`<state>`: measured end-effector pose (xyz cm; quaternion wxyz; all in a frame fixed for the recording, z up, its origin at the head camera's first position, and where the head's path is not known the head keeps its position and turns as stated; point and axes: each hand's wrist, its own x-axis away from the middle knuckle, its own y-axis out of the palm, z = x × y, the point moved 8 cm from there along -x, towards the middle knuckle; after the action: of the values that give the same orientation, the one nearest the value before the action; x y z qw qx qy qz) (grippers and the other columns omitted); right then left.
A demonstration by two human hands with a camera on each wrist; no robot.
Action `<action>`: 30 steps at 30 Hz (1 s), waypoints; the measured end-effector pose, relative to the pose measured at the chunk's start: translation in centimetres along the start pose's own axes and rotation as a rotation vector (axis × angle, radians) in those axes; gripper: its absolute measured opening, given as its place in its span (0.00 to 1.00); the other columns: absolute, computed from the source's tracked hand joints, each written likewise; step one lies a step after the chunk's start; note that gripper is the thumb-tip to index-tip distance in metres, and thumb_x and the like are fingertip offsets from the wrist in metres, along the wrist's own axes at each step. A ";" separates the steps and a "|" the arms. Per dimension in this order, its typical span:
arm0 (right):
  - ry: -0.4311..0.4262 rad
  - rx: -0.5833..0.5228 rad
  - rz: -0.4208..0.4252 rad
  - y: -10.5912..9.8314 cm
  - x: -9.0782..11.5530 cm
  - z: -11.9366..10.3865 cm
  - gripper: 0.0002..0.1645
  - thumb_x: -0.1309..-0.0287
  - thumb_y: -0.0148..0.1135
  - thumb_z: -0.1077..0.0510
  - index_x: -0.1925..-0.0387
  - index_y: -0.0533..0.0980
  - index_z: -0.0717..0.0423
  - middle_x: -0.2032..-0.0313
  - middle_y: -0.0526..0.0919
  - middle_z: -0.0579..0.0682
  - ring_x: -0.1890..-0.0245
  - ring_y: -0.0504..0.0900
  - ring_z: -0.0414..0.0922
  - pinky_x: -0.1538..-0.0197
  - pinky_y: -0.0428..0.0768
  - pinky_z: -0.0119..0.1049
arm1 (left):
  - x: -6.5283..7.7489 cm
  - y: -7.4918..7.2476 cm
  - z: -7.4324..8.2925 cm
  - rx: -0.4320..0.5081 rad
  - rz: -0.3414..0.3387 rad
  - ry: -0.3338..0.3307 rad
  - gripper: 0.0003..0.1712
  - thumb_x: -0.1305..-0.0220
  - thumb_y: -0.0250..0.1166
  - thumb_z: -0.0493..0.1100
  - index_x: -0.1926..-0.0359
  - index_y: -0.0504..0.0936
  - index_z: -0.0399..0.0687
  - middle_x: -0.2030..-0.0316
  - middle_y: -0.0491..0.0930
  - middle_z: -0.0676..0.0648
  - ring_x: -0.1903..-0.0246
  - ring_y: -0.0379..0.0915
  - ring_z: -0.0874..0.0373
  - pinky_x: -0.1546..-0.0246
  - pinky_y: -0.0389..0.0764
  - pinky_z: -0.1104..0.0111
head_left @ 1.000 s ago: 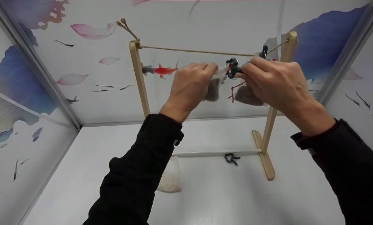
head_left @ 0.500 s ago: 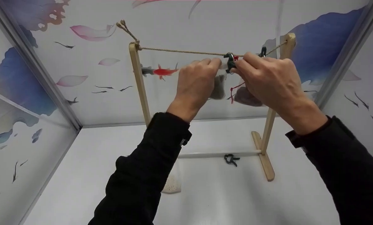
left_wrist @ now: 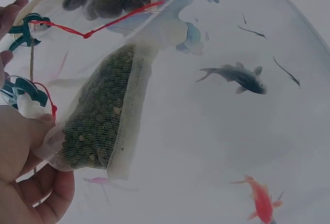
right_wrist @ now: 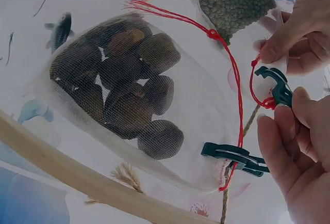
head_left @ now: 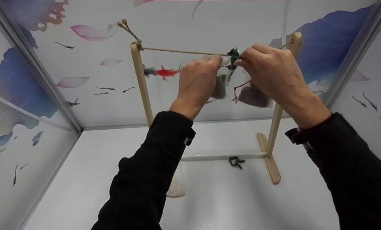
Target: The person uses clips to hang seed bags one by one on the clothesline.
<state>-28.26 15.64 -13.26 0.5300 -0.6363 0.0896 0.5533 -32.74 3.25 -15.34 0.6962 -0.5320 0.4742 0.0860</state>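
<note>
My left hand [head_left: 196, 83] pinches the top of a white mesh bag of green beans [left_wrist: 103, 115], which hangs below the fingers. Between my right hand's [head_left: 273, 70] thumb and fingers are the handles of a dark green spring clip [right_wrist: 281, 90], also seen in the head view. The clip stands at the bag's gathered neck and red cord, level with the twine [head_left: 184, 51]; whether it bites the twine, I cannot tell. A second mesh bag, holding dark stones [right_wrist: 129, 79], hangs from the twine by another green clip [right_wrist: 234, 157].
A wooden frame [head_left: 142, 83] carries the twine between its posts. Under it, a third green clip [head_left: 236, 162] lies on the white table [head_left: 228, 198] by the bottom bar. Partly behind the left sleeve lies a bag of pale grains [head_left: 176, 188].
The right hand has raised the green clip up to the twine and slightly left. The left hand shifted right with the bean bag, then a little back left.
</note>
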 end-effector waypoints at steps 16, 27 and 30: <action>0.219 -0.066 -0.257 1.9 -0.1 0.5 0.24 0.27 0.59 0.54 0.40 0.73 0.67 0.63 0.84 0.62 0.68 0.83 0.58 0.65 0.80 0.52 | 0.5 0.5 -0.6 0.023 -0.010 -0.037 0.12 0.22 0.55 0.42 0.55 0.85 0.43 0.63 0.87 0.46 0.75 0.75 0.55 0.71 0.80 0.64; 0.221 -0.161 -0.117 1.9 1.4 0.0 0.22 0.31 0.65 0.54 0.47 0.77 0.68 0.54 0.84 0.61 0.60 0.88 0.57 0.62 0.84 0.51 | 1.1 0.7 -0.8 0.045 -0.027 -0.047 0.14 0.22 0.57 0.45 0.55 0.87 0.44 0.67 0.87 0.47 0.76 0.75 0.55 0.71 0.79 0.62; 0.217 -0.189 -0.101 2.5 2.2 -0.1 0.20 0.32 0.66 0.55 0.47 0.78 0.67 0.54 0.85 0.61 0.58 0.88 0.58 0.61 0.84 0.51 | 1.4 0.9 -0.8 0.043 -0.030 -0.031 0.12 0.23 0.58 0.44 0.55 0.86 0.45 0.69 0.87 0.46 0.77 0.74 0.56 0.72 0.79 0.63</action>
<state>-29.07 15.54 -16.48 0.4820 -0.7431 0.0616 0.4600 -32.99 2.44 -16.98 0.7160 -0.5223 0.4572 0.0736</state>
